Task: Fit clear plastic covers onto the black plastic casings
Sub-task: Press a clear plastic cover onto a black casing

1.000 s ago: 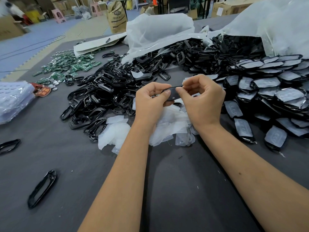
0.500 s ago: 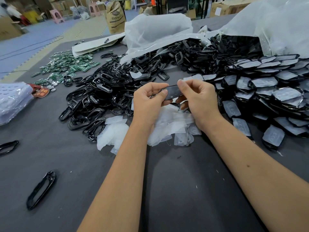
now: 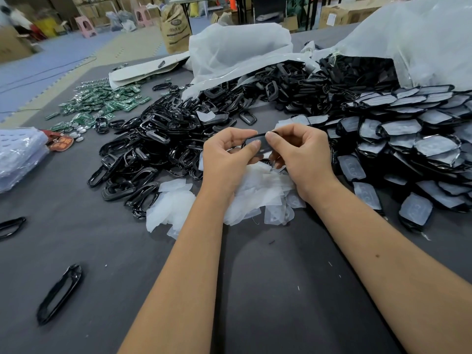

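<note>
Both my hands hold one black casing [image 3: 264, 144] in the air above a heap of clear plastic covers [image 3: 258, 192]. My left hand [image 3: 229, 157] pinches its left end with thumb and fingers. My right hand [image 3: 301, 154] grips its right end, thumb pressing on the top edge. Whether a clear cover sits in the held casing, I cannot tell. A big pile of empty black casings [image 3: 163, 146] lies to the left. Casings with covers fitted [image 3: 419, 146] are laid in overlapping rows on the right.
The grey table [image 3: 281, 290] carries two stray black casings, one near the front left [image 3: 60, 293] and one at the left edge [image 3: 11, 226]. Green circuit boards [image 3: 102, 103] lie far left, white plastic bags [image 3: 240, 51] at the back, a stack of clear trays [image 3: 18, 154] at left.
The held casing has tilted from edge-on to show its face. My right thumb has shifted onto its top edge. Both hands stay above the clear covers.
</note>
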A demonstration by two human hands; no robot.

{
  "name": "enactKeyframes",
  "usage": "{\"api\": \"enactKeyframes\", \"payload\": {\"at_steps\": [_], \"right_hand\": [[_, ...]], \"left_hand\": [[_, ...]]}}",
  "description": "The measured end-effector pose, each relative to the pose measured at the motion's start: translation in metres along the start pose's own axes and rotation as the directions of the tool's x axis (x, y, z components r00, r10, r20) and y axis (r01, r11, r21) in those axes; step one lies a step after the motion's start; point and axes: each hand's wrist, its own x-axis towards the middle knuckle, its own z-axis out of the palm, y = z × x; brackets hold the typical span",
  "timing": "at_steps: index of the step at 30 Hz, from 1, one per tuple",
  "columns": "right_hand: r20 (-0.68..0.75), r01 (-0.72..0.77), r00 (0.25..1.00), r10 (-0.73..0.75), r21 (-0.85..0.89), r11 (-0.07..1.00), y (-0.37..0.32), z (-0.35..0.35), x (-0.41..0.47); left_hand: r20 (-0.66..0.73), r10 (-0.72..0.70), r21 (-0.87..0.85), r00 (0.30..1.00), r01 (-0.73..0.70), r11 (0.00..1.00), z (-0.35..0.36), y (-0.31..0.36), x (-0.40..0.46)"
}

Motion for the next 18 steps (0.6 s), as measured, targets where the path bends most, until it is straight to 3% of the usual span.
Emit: {"api": "enactKeyframes", "payload": {"at_steps": [8,18], "right_hand": [[-0.039,0.025,0.999,-0.028,-0.087,0.996,0.0053,0.0011,0.0012],[0.016,0.024,1.0,-0.023,-0.065,0.998,0.0026,0.0007,0.0006]], "left_hand": [[-0.003,-0.005,0.013,1.0,0.005,1.0,-0.0004,-0.0024,0.0012],[-0.019,-0.003,0.009,1.0,0.003,1.0,-0.0021,-0.0061,0.0048]]}}
